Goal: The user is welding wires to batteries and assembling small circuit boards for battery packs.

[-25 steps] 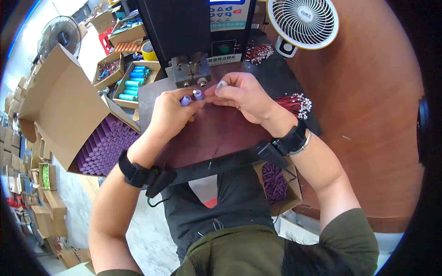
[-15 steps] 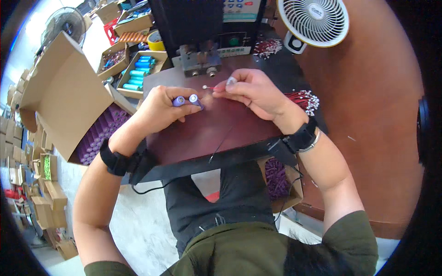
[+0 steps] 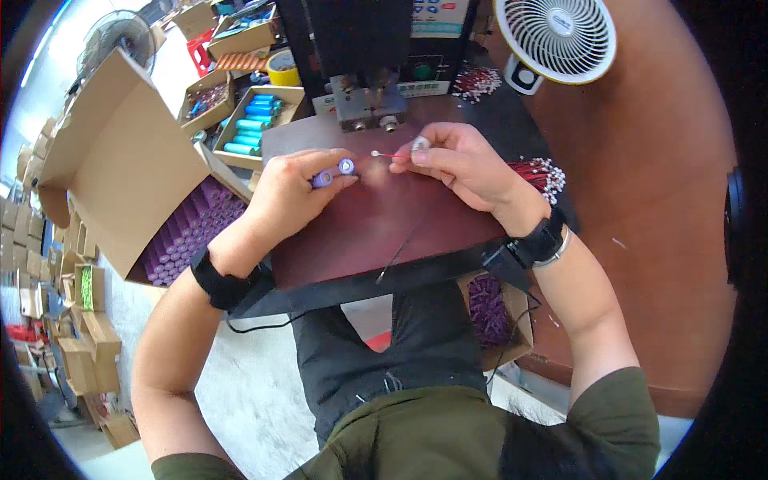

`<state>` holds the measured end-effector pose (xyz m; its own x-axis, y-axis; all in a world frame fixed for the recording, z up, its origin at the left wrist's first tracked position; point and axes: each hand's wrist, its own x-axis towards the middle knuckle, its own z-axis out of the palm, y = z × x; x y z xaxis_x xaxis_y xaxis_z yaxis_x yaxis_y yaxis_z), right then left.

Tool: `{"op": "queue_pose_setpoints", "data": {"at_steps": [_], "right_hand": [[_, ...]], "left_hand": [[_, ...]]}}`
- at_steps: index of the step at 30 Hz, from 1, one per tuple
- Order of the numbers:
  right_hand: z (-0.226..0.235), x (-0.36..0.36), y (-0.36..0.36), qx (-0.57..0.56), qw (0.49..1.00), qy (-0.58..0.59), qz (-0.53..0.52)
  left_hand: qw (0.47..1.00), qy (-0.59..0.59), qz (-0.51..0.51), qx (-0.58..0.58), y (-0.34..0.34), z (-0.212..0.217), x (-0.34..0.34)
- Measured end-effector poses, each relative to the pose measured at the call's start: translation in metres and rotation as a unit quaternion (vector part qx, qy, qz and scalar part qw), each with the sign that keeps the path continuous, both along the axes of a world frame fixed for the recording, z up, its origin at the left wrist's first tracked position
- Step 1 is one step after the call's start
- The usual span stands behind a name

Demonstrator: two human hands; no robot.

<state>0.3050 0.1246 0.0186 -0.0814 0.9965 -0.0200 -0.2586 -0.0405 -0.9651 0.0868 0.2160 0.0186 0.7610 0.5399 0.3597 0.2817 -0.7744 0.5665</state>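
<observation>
Two purple cylindrical battery cells lie side by side in my left hand, whose fingers and thumb are closed around them. Their ends face up toward me, one slightly higher than the other. On the right, my right hand pinches a thin red wire lead with a small white connector end pointing left, toward the cells. Something whitish also shows at my right fingertips; I cannot make it out. A gap separates the wire from the cells. Both hands are above the dark red work surface, just before the metal electrode block of a black machine.
A cardboard box of purple cells stands left, with a tray of teal and blue cells behind. Bundles of red wires lie right. A white fan stands back right. A box of purple pieces sits below the table.
My left hand has turned the two cells, so the right one now sits higher than the left. The right hand keeps its pinch on the wire. The whole view has shifted slightly.
</observation>
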Motion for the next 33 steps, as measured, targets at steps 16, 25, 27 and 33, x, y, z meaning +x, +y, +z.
{"op": "queue_pose_setpoints", "data": {"at_steps": [16, 25, 27, 33], "right_hand": [[0.017, 0.009, -0.017, 0.02, 0.997, -0.074, 0.001], [0.022, 0.017, -0.013, -0.009, 0.995, -0.098, -0.004], [0.016, 0.018, -0.012, -0.013, 0.995, -0.1, 0.007], [0.011, 0.011, -0.002, -0.038, 0.995, -0.096, 0.002]], "left_hand": [[0.899, -0.061, 0.13, -0.415, -0.068, 0.04, -0.038], [0.946, -0.167, 0.242, -0.133, -0.096, 0.009, 0.021], [0.945, -0.151, 0.267, -0.112, -0.09, -0.003, 0.029], [0.941, -0.063, 0.33, -0.042, -0.077, -0.006, 0.05]]}}
